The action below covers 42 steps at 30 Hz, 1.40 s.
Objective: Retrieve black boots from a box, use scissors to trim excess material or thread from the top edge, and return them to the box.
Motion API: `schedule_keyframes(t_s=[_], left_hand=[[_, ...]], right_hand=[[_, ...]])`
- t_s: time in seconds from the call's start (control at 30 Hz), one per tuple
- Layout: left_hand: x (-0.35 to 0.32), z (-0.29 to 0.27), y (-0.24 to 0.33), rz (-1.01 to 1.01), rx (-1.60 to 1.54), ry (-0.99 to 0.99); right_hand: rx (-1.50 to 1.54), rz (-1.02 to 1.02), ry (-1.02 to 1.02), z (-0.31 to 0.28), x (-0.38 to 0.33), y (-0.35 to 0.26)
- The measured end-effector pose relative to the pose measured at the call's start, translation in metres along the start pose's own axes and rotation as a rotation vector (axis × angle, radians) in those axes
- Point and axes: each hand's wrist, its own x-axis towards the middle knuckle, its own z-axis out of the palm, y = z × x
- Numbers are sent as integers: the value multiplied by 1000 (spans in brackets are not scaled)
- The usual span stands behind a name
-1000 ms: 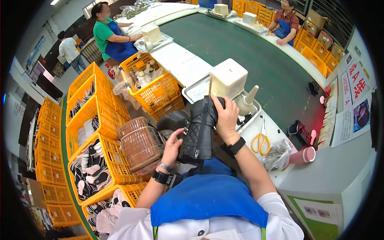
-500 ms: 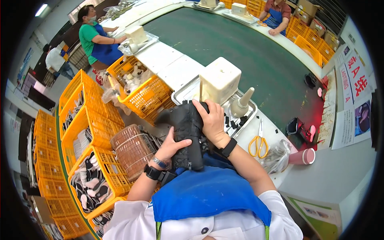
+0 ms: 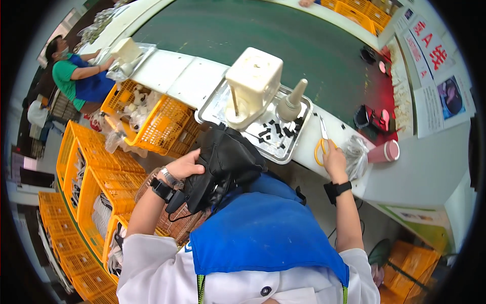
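A black boot (image 3: pixel 230 154) lies tilted against my blue apron. My left hand (image 3: pixel 183 166) is closed around its near left side, the thumb pressing on the black upper. Over at the right, my right hand (image 3: pixel 335 161) has its fingers at the yellow handles of the scissors (image 3: pixel 324 129), which lie on the white table edge with blades pointing away. A metal tray (image 3: pixel 287 158) beyond the boot bears a cream box-shaped pot (image 3: pixel 255 73) with a thin stick in it, a beige bottle with a pointed spout (image 3: pixel 292 103) and several small black pieces (image 3: pixel 277 128).
Orange crates (image 3: pixel 167 121) stand at the left, some filled with shoe parts. Right of the scissors are a clear plastic bag (image 3: pixel 356 154) and a pink cup (image 3: pixel 385 151). A green conveyor belt (image 3: pixel 217 30) runs behind. A co-worker (image 3: pixel 76 73) stands at the far left.
My right hand has let go of the boot and moved right to the scissors. The boot has turned and tilted in my left hand. The whole view has shifted.
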Motion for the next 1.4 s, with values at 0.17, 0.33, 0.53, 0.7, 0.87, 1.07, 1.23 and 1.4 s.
schedule_keyframes(t_s=[0.17,0.33,0.53,0.7,0.87,1.07,1.23,1.4], left_hand=[[40,21,-31,-237,75,-120],[43,24,-21,-195,228,41],[25,14,-23,-315,173,95],[38,25,-22,-299,296,160],[51,29,-31,-211,564,175],[48,31,-41,-215,541,217],[43,41,-43,-229,554,267],[43,54,-37,-195,535,253]], right_hand=[[126,191,-186,15,12,8],[67,215,-97,30,17,11],[371,367,-133,30,20,15],[1372,303,-153,-19,-26,5],[1715,76,-503,-64,-38,-5],[1231,-331,-756,-55,-38,-26],[1125,-268,-985,-42,-13,-36],[903,-375,-1129,-36,8,-43]])
